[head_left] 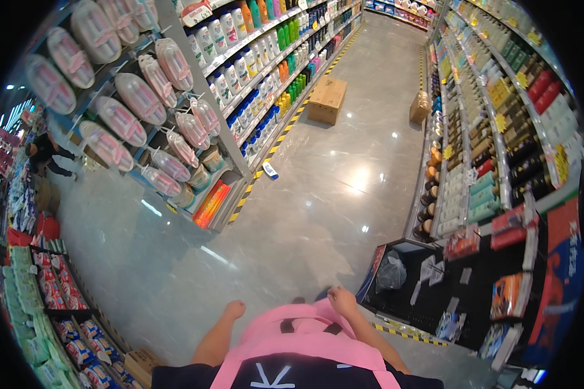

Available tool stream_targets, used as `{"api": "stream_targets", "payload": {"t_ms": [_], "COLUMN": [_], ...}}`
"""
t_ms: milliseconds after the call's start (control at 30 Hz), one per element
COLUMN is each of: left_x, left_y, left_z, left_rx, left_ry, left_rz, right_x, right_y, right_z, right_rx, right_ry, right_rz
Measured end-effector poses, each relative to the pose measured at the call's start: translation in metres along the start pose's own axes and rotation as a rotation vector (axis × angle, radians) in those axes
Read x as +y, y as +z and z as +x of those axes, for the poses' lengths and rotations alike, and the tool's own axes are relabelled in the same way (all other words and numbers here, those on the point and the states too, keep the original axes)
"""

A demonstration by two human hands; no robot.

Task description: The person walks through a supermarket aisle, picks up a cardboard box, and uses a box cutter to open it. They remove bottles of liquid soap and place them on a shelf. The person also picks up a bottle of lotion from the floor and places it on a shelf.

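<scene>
My left hand (235, 309) hangs over the floor to the left of my pink apron (306, 335), fingers curled, with nothing visible in it. My right hand (341, 297) is at the right edge of the apron with its fingers bent; whether it pinches the cloth I cannot tell. Ahead on the tiled floor (292, 233) lies a white bottle with a blue part (270, 170), against the black and yellow floor tape (243, 194). Farther up the aisle stands a closed cardboard box (327, 99).
Shelves of shampoo-type bottles (253, 63) line the aisle's left side, with hanging pink packs (141, 97) at their end. Bottle shelves (472, 121) run along the right. A black display rack (423, 287) stands close on my right. A smaller carton (420, 108) and a person (51, 154) are farther off.
</scene>
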State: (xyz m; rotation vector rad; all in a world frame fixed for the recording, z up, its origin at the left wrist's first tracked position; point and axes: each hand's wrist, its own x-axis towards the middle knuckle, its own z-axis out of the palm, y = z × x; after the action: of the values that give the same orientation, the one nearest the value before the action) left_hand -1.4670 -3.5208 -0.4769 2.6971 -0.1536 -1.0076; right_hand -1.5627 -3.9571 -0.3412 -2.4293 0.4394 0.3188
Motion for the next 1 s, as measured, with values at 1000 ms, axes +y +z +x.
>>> {"api": "stream_targets", "payload": {"t_ms": [1000], "left_x": [0.337], "left_y": [-0.192], "left_z": [0.632], "left_rx": [0.256], "left_ry": [-0.231], "left_rz": [-1.005], "right_x": [0.003], "right_y": [0.191], "right_z": [0.939], "right_rx": [-0.144], "right_ry": [0.01], "right_rz": [-0.096]}}
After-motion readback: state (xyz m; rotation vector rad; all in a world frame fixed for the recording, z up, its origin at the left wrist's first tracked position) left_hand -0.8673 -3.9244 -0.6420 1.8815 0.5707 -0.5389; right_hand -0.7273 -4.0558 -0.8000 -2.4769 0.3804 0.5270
